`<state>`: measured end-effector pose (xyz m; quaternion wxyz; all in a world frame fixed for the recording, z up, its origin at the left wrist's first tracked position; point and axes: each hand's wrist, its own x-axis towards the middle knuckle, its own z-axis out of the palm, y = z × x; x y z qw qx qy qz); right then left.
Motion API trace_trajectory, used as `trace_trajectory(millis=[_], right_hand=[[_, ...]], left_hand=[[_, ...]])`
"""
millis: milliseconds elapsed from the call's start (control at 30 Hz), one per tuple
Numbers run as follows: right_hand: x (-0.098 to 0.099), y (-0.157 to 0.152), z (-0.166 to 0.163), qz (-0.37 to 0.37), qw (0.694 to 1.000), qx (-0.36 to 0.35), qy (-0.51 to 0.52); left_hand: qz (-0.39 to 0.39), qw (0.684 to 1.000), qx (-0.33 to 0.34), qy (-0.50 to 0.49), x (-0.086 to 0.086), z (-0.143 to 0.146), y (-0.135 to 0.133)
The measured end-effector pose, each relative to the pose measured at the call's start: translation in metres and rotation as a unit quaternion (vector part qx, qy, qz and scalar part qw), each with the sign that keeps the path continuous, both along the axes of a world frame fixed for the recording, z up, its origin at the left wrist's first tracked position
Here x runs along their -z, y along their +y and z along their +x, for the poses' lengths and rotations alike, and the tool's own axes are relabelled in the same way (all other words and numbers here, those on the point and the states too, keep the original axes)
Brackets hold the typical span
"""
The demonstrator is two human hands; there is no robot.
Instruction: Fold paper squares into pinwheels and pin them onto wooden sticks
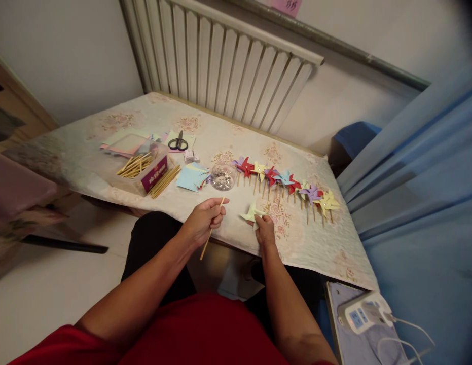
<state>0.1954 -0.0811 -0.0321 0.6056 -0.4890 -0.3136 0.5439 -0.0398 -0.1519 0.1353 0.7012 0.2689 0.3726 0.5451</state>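
My left hand (203, 219) is closed round a thin wooden stick (212, 229) that slants from my fingers down past the table's front edge. My right hand (265, 229) pinches a pale green paper pinwheel head (251, 213) just above the table (106, 126). The two hands are a short way apart, the stick's upper tip pointing toward the pinwheel. Behind them a row of several finished coloured pinwheels on sticks (285, 182) lies across the table.
A clear round container of small shiny bits (222, 176) stands by blue paper squares (192, 176). Further left are a box of sticks (139, 167), loose sticks (165, 181), coloured paper (125, 143) and scissors (178, 142). A radiator (228, 61) stands behind; a blue curtain (422, 192) hangs at right.
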Motion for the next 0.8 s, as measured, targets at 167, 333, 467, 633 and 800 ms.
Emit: trace_trajectory(millis=[167,333,467,633,800], right_hand=[[0.0016,0.0003,0.0011,0.004,1.0,0.0,-0.013],[0.0027,0.0004,0.0014,0.007,1.0,0.003,-0.013],[0.0038,0.0005,0.0016,0.006,1.0,0.002,-0.009],[0.0032,0.0001,0.0009,0.01,1.0,0.001,-0.007],[0.0009,0.0001,-0.0005,0.003,1.0,0.005,0.002]], left_hand=[[-0.003,1.0,0.003,0.01,0.001,-0.001,-0.0002],[0.005,1.0,0.003,0.028,0.0024,-0.0019,-0.0004],[0.006,1.0,0.007,0.023,0.0027,-0.0025,-0.0003],[-0.008,1.0,0.015,0.008,0.0011,-0.0022,-0.0006],[-0.012,1.0,0.011,0.003,-0.0035,-0.0008,-0.0019]])
